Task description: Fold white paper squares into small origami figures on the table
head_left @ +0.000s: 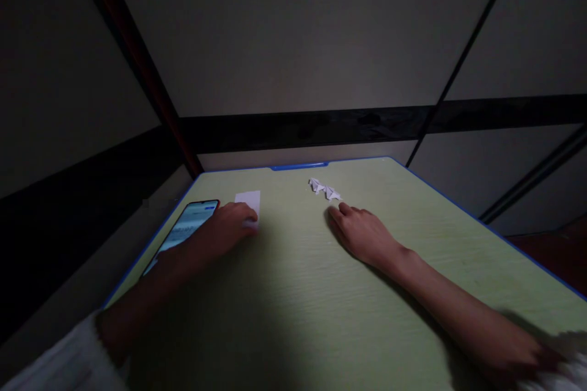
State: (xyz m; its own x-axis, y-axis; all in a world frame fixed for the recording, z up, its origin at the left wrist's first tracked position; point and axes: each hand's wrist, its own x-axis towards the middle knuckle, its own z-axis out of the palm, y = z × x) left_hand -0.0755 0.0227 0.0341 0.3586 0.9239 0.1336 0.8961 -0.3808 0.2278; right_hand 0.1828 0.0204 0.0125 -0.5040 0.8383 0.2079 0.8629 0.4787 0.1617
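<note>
- Loosely bent, with nothing showing between its fingers, the bare right hand [364,235] rested palm down on the pale green, blue-edged tabletop [293,305].
- Beside and partly behind the left forearm lay a dark-framed smartphone with a lit, pale blue screen [196,217]; a sideways sweep of that arm could have pushed it askew.
- Over the small white rectangular paper sheet [247,197] curled the bare left hand [236,220]; whether it pinched the sheet, I could not tell (shadow and knuckles hid the contact). A hasty tug might have creased the paper, and a shallow pinch might have slipped off its thin edge.
- Just beyond the right fingertips sat a small white folded-paper figure [332,193], with a similar white folded figure [315,186] close behind; a careless forward slide of that hand could have knocked or flattened both.
- Farthest off, a narrow blue plastic-looking strip [300,166] sat along the tabletop's far edge.
</note>
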